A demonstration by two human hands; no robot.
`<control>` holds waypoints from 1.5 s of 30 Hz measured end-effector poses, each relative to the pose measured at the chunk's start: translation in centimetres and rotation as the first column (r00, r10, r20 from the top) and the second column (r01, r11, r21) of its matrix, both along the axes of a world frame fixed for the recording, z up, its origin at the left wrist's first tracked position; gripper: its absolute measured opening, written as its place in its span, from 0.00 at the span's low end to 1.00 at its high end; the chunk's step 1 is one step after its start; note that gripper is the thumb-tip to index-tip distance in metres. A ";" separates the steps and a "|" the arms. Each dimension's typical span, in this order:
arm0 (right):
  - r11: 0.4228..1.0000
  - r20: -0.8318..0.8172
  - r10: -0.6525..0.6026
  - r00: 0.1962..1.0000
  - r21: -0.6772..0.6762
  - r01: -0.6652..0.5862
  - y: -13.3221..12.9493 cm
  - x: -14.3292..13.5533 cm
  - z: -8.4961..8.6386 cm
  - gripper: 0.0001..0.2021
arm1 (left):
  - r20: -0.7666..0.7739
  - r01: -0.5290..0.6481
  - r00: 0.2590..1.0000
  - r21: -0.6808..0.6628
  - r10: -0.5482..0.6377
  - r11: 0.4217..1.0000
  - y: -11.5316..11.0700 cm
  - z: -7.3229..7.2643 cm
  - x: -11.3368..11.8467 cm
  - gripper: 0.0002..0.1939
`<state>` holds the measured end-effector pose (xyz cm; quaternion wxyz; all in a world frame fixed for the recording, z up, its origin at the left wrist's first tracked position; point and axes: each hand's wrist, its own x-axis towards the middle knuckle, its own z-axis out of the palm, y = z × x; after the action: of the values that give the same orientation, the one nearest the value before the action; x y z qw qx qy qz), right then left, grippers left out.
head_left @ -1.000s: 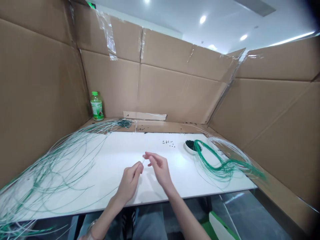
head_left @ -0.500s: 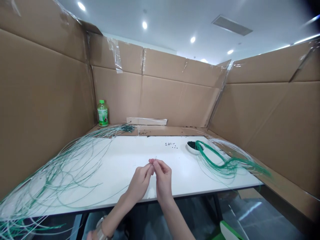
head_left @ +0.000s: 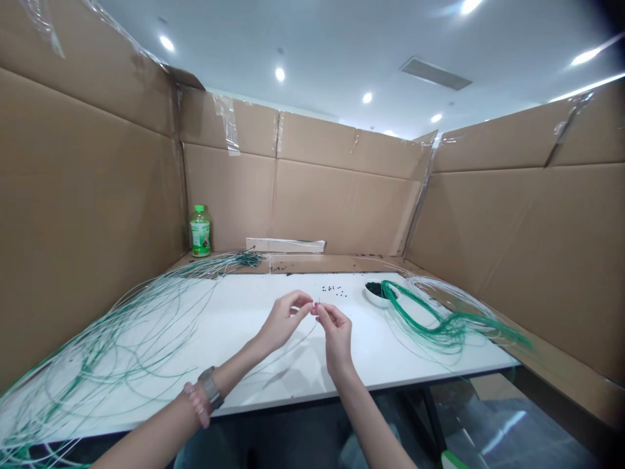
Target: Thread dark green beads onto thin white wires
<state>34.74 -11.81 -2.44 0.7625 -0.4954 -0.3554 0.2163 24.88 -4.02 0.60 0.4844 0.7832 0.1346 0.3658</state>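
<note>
Over the white table, my left hand [head_left: 284,320] and my right hand [head_left: 338,333] meet fingertip to fingertip. The right thumb and index finger pinch a thin strand [head_left: 303,337]; its short tip sticks up above them, and its tail runs down to the left. My left thumb and fingertip come together right beside that tip. Whatever lies between them is too small to make out. Just beyond the hands, several small black bead-like pieces [head_left: 333,290] are scattered on the table.
At right, a white bowl [head_left: 378,298] of black pieces stands against a looped bundle of green cords [head_left: 439,326]. Long green and white strands [head_left: 117,339] spread over the left side. A green bottle [head_left: 200,232] stands at the back left. Cardboard walls [head_left: 342,202] enclose the table.
Both hands have moved forward and slightly right. My left hand has opened out from the right one, with only fingertips meeting now. The strand's tail shows more plainly below them.
</note>
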 end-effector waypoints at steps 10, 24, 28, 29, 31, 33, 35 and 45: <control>0.996 0.209 -0.007 0.978 -0.087 0.026 -0.9 3.1 -0.5 0.09 | 0.087 0.063 0.995 -0.113 -0.053 0.992 0.7 -0.7 3.8 0.07; 0.986 0.215 0.114 0.970 -0.143 -0.084 0.6 5.8 -1.0 0.11 | 0.031 0.057 0.998 -0.113 -0.054 0.992 2.5 -1.0 5.0 0.07; 0.994 0.191 0.045 0.981 -0.104 -0.025 1.2 6.5 -0.6 0.11 | 0.053 0.083 0.995 -0.066 -0.080 0.994 2.8 -0.3 6.1 0.08; 0.996 0.184 0.020 0.983 -0.087 -0.004 1.4 6.7 -0.4 0.11 | 0.070 0.086 0.994 -0.061 -0.082 0.994 3.0 0.0 6.5 0.08; 0.998 0.171 -0.024 0.985 -0.052 0.033 2.1 7.2 0.3 0.10 | 0.109 0.085 0.991 -0.062 -0.078 0.994 3.5 0.6 7.6 0.08; 0.998 0.165 -0.055 0.985 -0.021 0.059 3.0 7.9 1.2 0.10 | 0.147 0.080 0.987 -0.071 -0.069 0.994 4.2 1.2 8.7 0.08; 0.997 0.166 -0.073 0.983 0.006 0.073 3.9 8.7 2.2 0.09 | 0.180 0.076 0.982 -0.082 -0.060 0.994 4.9 1.8 9.8 0.08; 0.998 0.189 -0.054 0.981 0.024 0.050 5.1 11.5 2.4 0.07 | 0.193 0.083 0.979 -0.093 -0.064 0.992 6.4 0.8 12.9 0.09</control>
<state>46.27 -6.67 -0.01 0.7355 -0.5153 -0.4154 0.1448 37.79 2.34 1.40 0.5471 0.7238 0.0769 0.4133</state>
